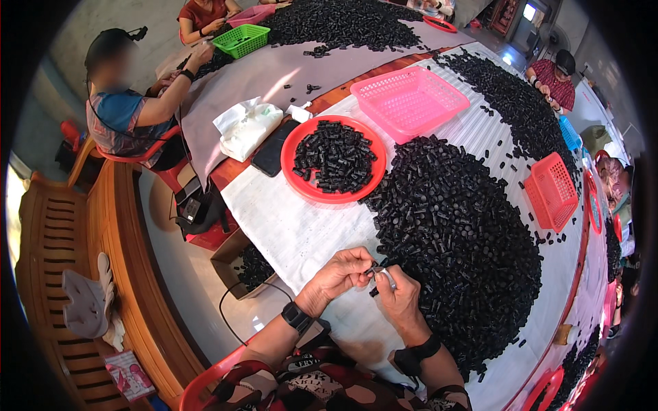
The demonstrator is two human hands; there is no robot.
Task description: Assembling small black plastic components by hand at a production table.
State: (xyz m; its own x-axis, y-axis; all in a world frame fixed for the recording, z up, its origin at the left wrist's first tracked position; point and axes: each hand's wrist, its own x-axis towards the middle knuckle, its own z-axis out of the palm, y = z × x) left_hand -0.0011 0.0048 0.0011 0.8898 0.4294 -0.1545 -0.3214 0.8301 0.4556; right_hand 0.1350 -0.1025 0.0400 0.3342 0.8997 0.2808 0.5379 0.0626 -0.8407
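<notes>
Left hand and right hand meet, fingertips pinched together, forearms bent inward

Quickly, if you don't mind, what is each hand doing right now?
Left hand: closed, pinching a small black part.
Right hand: closed on a thin light-coloured tool at that part.

white plastic bag crumpled, table's left edge | black phone beside it, screen dark
</notes>
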